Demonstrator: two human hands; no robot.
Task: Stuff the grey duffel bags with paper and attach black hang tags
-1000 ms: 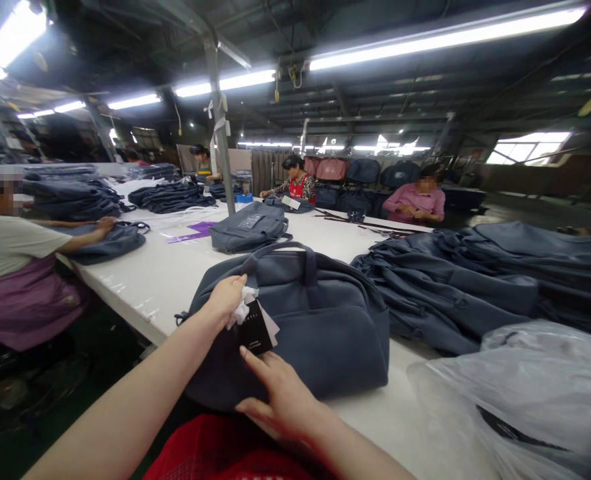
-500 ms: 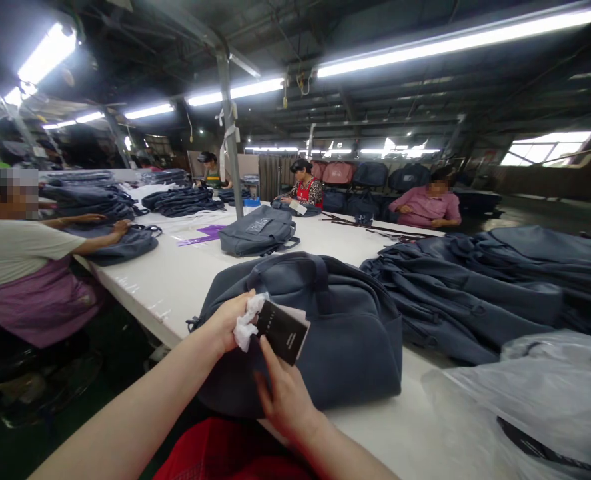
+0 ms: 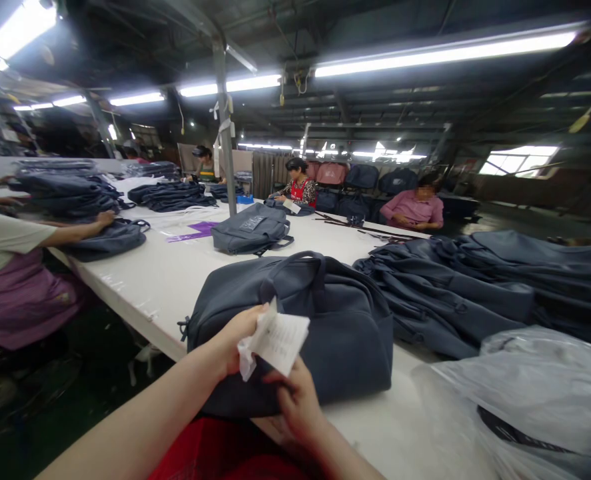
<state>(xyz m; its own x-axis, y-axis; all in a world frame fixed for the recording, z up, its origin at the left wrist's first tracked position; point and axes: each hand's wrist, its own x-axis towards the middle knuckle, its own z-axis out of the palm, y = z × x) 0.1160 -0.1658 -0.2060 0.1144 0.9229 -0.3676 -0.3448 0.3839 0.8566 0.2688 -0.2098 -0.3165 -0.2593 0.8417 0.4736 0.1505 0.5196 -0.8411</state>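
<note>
Head view shows 2 hands (image 3: pixel 239 339) (image 3: pixel 302 400) handling a white tag (image 3: pixel 285 340).

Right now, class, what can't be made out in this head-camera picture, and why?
All in the head view:
Print on the white tag: too small and blurred to read.
Some fingertips of the left hand: behind crumpled white material.
Part of the right hand: behind the tag.
Worker at far left: cut off by the left edge.
Clear plastic: cut off by the right edge.
</note>
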